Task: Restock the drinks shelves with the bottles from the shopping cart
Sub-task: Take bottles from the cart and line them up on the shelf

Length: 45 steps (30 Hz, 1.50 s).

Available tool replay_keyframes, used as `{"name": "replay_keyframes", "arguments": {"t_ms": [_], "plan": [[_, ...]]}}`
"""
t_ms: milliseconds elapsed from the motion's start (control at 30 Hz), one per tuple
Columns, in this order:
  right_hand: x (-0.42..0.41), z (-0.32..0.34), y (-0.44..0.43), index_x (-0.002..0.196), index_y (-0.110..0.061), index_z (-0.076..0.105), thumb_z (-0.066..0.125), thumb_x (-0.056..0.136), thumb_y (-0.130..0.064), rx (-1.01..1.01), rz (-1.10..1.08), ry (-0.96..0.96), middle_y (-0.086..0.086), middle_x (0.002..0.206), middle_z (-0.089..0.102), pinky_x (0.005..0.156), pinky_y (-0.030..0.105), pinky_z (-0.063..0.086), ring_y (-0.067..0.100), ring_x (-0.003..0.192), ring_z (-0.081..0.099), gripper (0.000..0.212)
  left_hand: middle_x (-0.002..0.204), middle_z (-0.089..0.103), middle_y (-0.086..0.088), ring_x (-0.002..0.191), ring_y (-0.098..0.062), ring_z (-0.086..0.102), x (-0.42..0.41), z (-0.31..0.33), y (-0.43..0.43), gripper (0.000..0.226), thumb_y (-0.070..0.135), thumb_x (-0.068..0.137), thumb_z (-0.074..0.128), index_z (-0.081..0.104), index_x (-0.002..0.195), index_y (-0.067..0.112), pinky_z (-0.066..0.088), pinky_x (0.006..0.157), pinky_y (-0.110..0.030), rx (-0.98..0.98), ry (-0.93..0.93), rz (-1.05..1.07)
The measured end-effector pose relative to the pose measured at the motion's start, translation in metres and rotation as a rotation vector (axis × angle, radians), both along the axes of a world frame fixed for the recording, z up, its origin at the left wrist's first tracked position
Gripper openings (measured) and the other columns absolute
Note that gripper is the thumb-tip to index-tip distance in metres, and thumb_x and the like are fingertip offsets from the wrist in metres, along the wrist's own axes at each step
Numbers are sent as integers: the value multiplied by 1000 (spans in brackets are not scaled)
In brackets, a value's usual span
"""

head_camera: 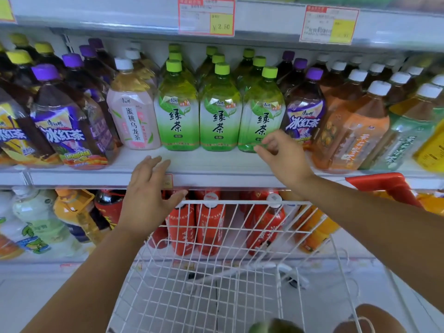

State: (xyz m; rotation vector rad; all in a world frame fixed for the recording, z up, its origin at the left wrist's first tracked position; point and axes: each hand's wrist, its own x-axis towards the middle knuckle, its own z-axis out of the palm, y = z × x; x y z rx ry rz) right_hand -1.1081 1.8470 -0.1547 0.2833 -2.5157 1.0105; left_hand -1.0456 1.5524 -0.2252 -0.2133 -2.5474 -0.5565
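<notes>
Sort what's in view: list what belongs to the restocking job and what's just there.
Part of the job:
green tea bottles on the middle shelf
right hand, by the rightmost green tea bottle
left hand
white wire cart

Just there:
pink peach oolong bottle
purple-capped iced tea bottles
red bottles below
price tags

Head camera looks down, close to shelf (216, 164).

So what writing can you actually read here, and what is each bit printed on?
"绿茶": three front green tea bottles.
"蜜桃乌龙茶": pink bottle.
"冰红茶": purple-capped bottles, also at right.
"¥ 2.50": yellow patch of the price tag.
Second price tag, orange bottle labels, red bottles and small brand logos: too blurred to read.
</notes>
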Motion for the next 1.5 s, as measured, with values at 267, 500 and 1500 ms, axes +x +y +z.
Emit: {"name": "replay_keyframes", "arguments": {"t_ms": [267,500,1500], "plan": [[113,21,-3,92,-23,62,62,88,-45,796,637,-829,-6,86,66,72,27,50,8,75,60,22,117,67,-8,106,-30,59,29,13,47,43,41,89,53,68,118,13,45,94,-38,-122,77,-380],[176,-21,8,101,-8,61,63,78,-64,1115,768,-1379,2,79,67,58,27,53,17,66,63,60,113,69,-7,99,-29,62,33,0,67,24,28,85,65,75,103,16,48,86,-39,-197,153,-529],[122,45,-39,122,-55,30,90,58,-29,-60,428,-427,-31,111,61,78,11,49,-16,97,59,91,106,70,25,101,6,65,49,89,49,70,22,58,94,61,115,43,47,83,-11,752,-385,-510]]}}
